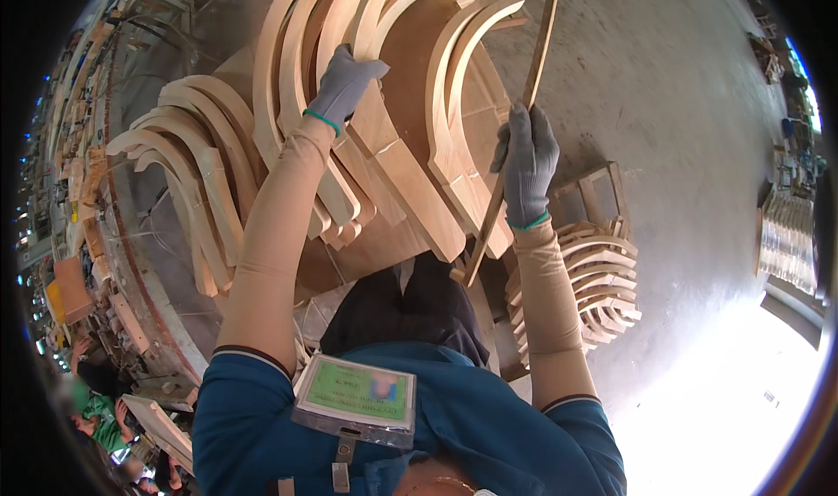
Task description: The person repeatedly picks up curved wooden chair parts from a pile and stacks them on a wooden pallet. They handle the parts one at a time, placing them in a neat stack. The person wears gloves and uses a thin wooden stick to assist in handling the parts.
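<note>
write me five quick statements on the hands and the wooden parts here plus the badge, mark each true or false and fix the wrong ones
1. The right hand grips a long wooden stick. True.
2. Both hands are bare. False: they wear grey gloves with green cuff edges.
3. The left hand touches a curved wooden piece. True.
4. The badge lies on the floor. False: the badge is at the person's chest, in front of a blue shirt.
5. A stack of smaller-looking curved pieces shows to the right of the right forearm. True.
</note>
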{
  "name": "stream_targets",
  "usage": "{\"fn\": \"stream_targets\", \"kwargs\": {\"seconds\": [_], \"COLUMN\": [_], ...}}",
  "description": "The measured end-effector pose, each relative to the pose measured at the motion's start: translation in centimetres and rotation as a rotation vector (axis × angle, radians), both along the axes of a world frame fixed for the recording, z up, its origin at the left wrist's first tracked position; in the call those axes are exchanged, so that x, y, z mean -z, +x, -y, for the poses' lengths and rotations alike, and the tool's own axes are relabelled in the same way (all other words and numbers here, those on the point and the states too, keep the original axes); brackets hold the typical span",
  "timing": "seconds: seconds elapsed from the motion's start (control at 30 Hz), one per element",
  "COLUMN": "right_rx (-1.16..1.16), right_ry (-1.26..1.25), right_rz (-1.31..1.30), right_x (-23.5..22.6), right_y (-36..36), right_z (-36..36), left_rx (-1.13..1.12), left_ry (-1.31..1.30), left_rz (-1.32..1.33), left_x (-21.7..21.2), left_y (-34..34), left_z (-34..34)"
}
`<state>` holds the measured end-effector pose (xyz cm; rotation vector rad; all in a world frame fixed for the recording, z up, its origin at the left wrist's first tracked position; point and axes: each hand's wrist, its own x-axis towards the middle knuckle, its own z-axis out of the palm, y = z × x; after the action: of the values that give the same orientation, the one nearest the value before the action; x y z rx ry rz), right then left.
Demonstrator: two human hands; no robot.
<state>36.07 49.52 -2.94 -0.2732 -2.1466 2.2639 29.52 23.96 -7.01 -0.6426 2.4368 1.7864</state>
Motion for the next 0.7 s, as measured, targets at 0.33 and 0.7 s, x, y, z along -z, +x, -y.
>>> {"fn": "stream_targets", "kwargs": {"seconds": [0.33, 0.7], "right_rx": [-0.002, -0.037], "right_ry": [0.141, 0.472], "right_rz": [-0.037, -0.479], "right_x": [-4.3, -5.0], "right_y": [3.2, 7.0], "right_z": [2.0, 3.9], "left_rx": [-0.039, -0.116], "left_ry": [0.164, 0.075], "left_rz": [-0.093, -0.301], "left_x": [-4.2, -7.0], "left_y": [5.1, 10.2], "left_z": [0.8, 0.6]}}
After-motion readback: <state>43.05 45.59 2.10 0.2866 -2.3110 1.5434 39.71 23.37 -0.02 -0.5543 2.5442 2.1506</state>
